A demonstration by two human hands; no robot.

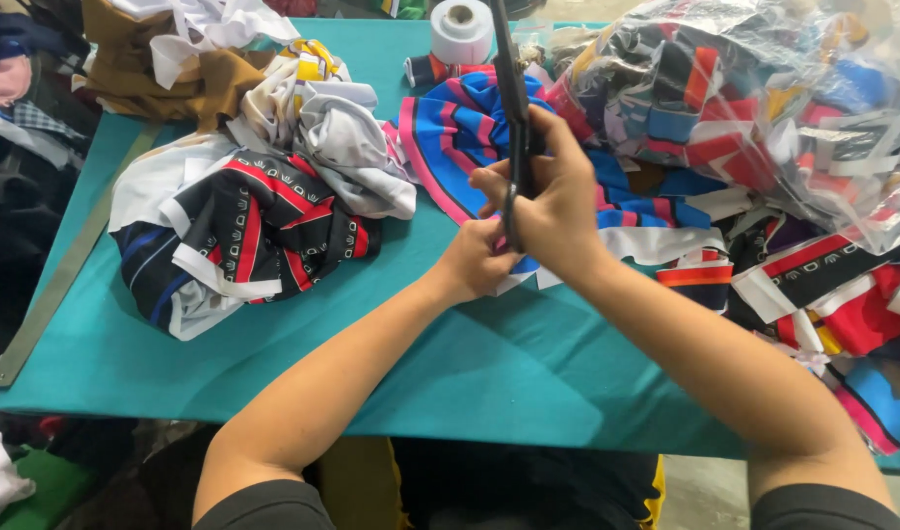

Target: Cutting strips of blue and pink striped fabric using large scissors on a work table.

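My right hand [553, 201] is closed around the handles of large black scissors [510, 74], whose long blades point up and away from me. Just below it, my left hand [477, 257] pinches the edge of a blue fabric piece with pink and black stripes [450, 128] that lies on the teal table [509, 363]. The two hands touch each other over the cloth. A white strip of the fabric hangs beneath my left hand.
A black, red and white fabric heap [249, 231] lies at the left, with white and brown cloth [175, 59] behind it. A clear plastic bag of striped scraps [754, 98] fills the right. A white tape roll [461, 29] stands at the back. A metal ruler [52, 285] lies along the left edge.
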